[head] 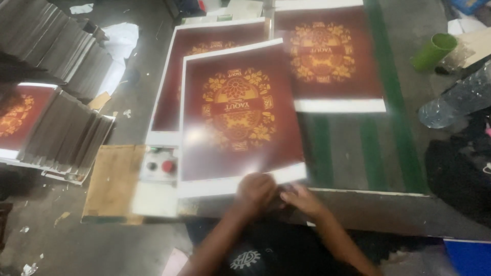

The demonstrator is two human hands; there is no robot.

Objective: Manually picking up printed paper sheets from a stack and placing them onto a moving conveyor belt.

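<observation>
grip: left hand [255, 190] and right hand [302, 198] pinch near edge of glossy sheet [240, 115], fingers closed | sheet: fans away from grip, over second sheet [169, 87] | risk: pinch creases edge; blurred, contact uncertain

Three maroon printed sheets with gold ornament are lying on the table: the front sheet [240, 115], a second sheet [204, 43] showing from under it, and a third sheet [327, 56] toward the far edge. A fourth maroon sheet [18, 115] is sitting off the left edge beside two stacks of grey boards [66, 133]. Two hands are working at the near edge, left hand [255, 190] and right hand [302, 198]. One green cup [433, 51] and one clear plastic bottle [455, 99] are lying near the right edge, and two round buttons [160, 166] are showing on one control box.
</observation>
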